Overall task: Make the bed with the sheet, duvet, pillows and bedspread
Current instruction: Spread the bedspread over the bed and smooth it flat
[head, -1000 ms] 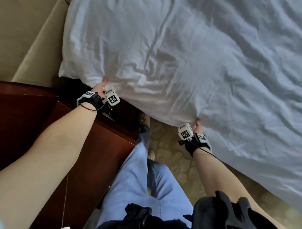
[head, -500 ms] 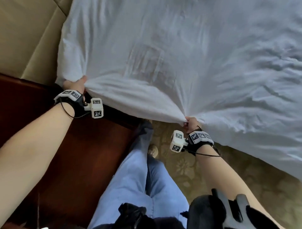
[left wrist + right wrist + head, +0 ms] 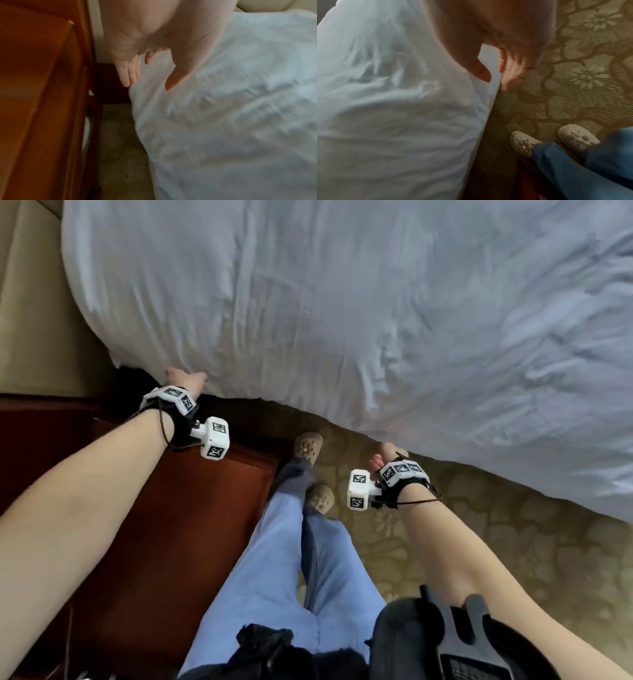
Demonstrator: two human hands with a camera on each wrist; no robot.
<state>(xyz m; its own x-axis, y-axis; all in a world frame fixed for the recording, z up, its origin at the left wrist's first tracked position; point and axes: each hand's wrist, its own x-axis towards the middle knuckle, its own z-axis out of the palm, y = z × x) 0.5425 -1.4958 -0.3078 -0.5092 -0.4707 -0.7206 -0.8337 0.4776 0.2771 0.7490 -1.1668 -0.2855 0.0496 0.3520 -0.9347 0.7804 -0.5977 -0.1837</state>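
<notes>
A white sheet (image 3: 342, 320) covers the bed and hangs over its near side, wrinkled toward the right. My left hand (image 3: 186, 378) is at the sheet's near left corner; in the left wrist view the left hand (image 3: 145, 73) has straight fingers beside the sheet (image 3: 231, 108) and holds nothing. My right hand (image 3: 385, 458) hangs just below the sheet's draped edge; in the right wrist view the right hand (image 3: 496, 71) is spread next to the sheet (image 3: 393, 108), empty. No pillows, duvet or bedspread are in view.
A dark red wooden nightstand (image 3: 154, 525) stands at my left, close to the bed. A beige padded headboard (image 3: 30, 320) is at far left. Patterned carpet (image 3: 513, 559) runs along the bedside, where my legs and beige clogs (image 3: 308, 445) stand.
Both hands gripped and pulled the sheet's edge half a second ago; now they have let go, and the sheet has settled flat over the bedside.
</notes>
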